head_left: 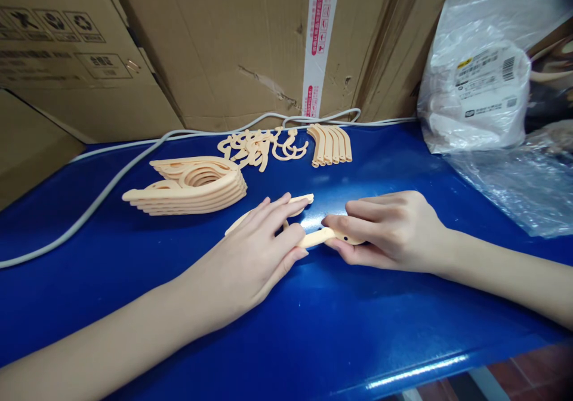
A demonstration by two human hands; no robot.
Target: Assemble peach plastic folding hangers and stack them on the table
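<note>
A peach plastic hanger piece (313,237) lies on the blue table (358,305) between my hands. My left hand (255,258) rests on top of it with fingers stretched out and slightly curled, pressing on the part; its tip (304,199) pokes out past the fingers. My right hand (389,229) is closed, pinching the right end of the same piece between thumb and fingers. A stack of finished peach hanger bodies (192,185) sits to the left behind my left hand.
Loose peach hooks (255,145) and a row of curved arm pieces (330,144) lie at the back. A grey cable (111,180) runs along the table. Cardboard boxes (224,43) form the back wall. Plastic bags (478,91) sit at the right.
</note>
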